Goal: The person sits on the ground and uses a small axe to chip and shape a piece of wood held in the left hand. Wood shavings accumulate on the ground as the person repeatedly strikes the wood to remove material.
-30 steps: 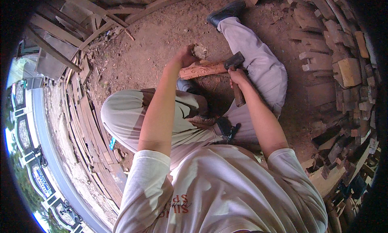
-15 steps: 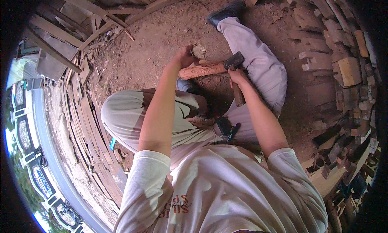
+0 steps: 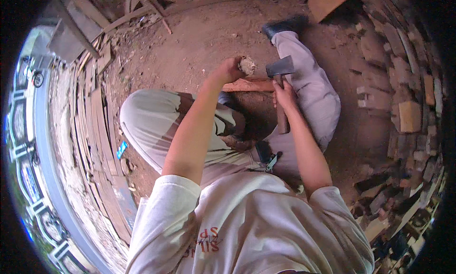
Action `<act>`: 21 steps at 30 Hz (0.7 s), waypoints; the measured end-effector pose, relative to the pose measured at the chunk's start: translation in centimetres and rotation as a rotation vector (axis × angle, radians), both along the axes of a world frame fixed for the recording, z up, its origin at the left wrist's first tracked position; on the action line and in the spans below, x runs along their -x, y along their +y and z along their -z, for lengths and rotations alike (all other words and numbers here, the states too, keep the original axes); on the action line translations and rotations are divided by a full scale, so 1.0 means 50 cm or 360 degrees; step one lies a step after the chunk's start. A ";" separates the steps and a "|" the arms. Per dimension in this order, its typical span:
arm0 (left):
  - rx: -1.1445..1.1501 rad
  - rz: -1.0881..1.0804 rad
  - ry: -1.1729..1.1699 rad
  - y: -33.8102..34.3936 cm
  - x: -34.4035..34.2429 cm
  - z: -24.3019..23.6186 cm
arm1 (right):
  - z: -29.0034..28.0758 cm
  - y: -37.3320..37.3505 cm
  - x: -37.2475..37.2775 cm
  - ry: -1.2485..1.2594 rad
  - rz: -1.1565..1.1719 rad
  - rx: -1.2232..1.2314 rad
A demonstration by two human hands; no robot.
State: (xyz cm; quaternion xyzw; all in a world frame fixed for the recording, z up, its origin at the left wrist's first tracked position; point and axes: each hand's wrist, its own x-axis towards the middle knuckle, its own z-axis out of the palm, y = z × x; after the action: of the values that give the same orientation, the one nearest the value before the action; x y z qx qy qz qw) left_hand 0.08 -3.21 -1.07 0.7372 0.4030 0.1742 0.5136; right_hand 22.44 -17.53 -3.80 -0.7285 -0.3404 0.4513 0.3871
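My left hand [image 3: 230, 70] is closed around a piece of wood with a pale, rough, rounded end [image 3: 248, 65]; the rest of it is hidden. In my right hand [image 3: 285, 94] is a hatchet, gripped on its brown wooden handle [image 3: 282, 122] just below the dark metal head [image 3: 280, 66]. That head is to the right of the pale wood end, apart from it. Between my legs, beneath both hands, a reddish-brown length of timber [image 3: 249, 86] lies crosswise on the ground.
I sit on bare brown soil [image 3: 199, 41], left knee bent, right leg stretched out to a dark boot [image 3: 285, 27]. Stacked wood blocks [image 3: 380, 84] line the right side. Long planks [image 3: 102, 145] lie at left, near a blue wrapper [image 3: 122, 150]. Wooden framing [image 3: 137, 12] stands behind.
The hatchet head has turned so its broad side shows, and it sits slightly higher against my right hand. My left hand and the pale wood end appear farther right; the whole view has shifted.
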 end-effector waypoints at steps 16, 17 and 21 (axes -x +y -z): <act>-0.0028 -0.0191 -0.0030 -0.026 0.005 -0.050 | -0.468 0.071 0.082 -0.0715 -0.0526 -0.0862; -0.0011 -0.0127 0.0040 -0.025 0.000 -0.072 | -0.446 0.076 0.085 -0.0851 -0.0535 -0.0927; 0.0023 0.0037 0.0587 -0.007 -0.015 -0.105 | -0.358 0.058 0.107 -0.1010 -0.0804 -0.0233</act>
State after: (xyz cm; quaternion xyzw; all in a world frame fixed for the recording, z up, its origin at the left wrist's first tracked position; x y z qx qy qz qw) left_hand 0.82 -3.56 4.20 0.7575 0.4831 0.0273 0.4382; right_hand 17.11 -14.65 14.08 -0.6955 -0.6423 0.2596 0.1908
